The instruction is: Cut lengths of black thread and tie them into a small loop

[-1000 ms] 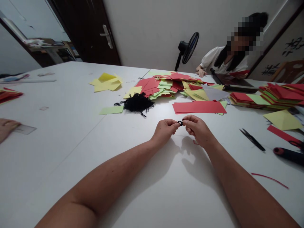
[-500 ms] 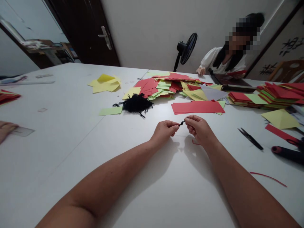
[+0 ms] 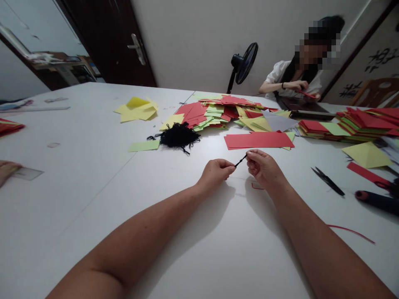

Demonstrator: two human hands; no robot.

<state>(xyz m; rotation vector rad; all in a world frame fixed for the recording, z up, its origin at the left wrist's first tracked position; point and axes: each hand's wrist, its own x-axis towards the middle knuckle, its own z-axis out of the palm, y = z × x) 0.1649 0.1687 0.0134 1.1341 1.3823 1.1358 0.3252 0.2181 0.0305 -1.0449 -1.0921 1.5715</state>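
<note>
A short black cord [image 3: 241,160] with a small knot in its middle is stretched above the white table [image 3: 199,249]. My left hand [image 3: 216,171] pinches its lower left end between thumb and forefinger. The upper right end is pinched by my right hand [image 3: 263,166]. Beyond my hands lies a tangled pile of black cords [image 3: 179,136], some with loops and knots. A light green paper strip [image 3: 145,145] touches the pile's left side. Partly hidden behind my right hand is a thin red piece [image 3: 257,186] on the table.
Red paper strips [image 3: 258,140] lie ahead, before a heap of coloured paper [image 3: 215,110]. To the right are scissors [image 3: 328,181], a dark-handled tool [image 3: 375,201] and a thin red strip [image 3: 352,231]. A person [image 3: 289,83] sits across; another person's hand [image 3: 8,171] is at left.
My right hand has moved slightly right, away from my left, and the black cord between them is longer and straighter. The person across has brought both hands together at a red piece.
</note>
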